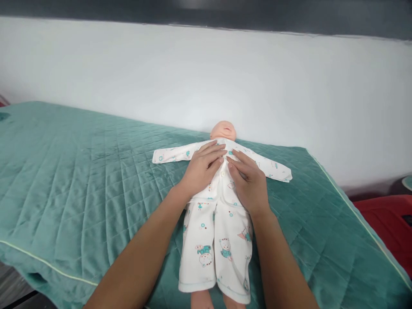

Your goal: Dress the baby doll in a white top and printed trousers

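A baby doll [223, 130] lies on its back, head away from me, in a white baby shirt [174, 155] and printed white trousers [201, 240]. Both shirt sleeves are spread out sideways. My left hand [206, 165] rests on the chest, its thumb and index finger pinched at the front edge and the other fingers stretched across the cloth. Facing it, my right hand [247, 178] has its thumb and bent fingers closed at the same front opening. A small round button [222, 174] shows just below the fingertips. What lies between the fingertips is partly hidden.
A green quilted cover [80, 180] with pale piping spreads under the doll. Behind it stands a white wall [128, 73] with a dark band on top. A red plastic object [386, 219] is beyond the right edge.
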Motion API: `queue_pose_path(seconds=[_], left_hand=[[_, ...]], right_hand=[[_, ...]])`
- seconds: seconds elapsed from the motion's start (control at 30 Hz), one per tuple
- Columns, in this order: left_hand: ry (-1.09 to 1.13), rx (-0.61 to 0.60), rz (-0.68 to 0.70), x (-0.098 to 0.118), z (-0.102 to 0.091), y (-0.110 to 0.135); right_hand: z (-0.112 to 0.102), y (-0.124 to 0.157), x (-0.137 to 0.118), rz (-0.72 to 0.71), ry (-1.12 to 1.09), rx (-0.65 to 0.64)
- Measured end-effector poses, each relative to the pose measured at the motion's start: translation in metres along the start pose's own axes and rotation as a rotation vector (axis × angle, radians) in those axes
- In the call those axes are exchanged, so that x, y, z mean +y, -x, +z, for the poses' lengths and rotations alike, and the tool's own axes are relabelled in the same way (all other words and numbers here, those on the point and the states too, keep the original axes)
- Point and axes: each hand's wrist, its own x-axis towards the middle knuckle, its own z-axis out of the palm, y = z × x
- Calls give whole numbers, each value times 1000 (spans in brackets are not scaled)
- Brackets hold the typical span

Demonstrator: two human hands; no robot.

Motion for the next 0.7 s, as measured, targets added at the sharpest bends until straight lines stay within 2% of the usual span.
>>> queue_pose_path(seconds=[0.2,0.37,0.53,0.6,0.7], left_hand=[[36,4,-1,-9,2,-13],[91,-109,-44,-24,2,-28],[116,-105,-76,-31,2,-31],[125,-99,-92,-31,2,-30],[130,-99,-89,-32,3,-29]], right_hand=[[0,-2,0,-12,-5,-15],[0,-3,1,15,-90,-56],[1,-9,8,103,-182,-44],[3,-16,13,119,-147,-88],[8,-29,20,69,-47,-189]])
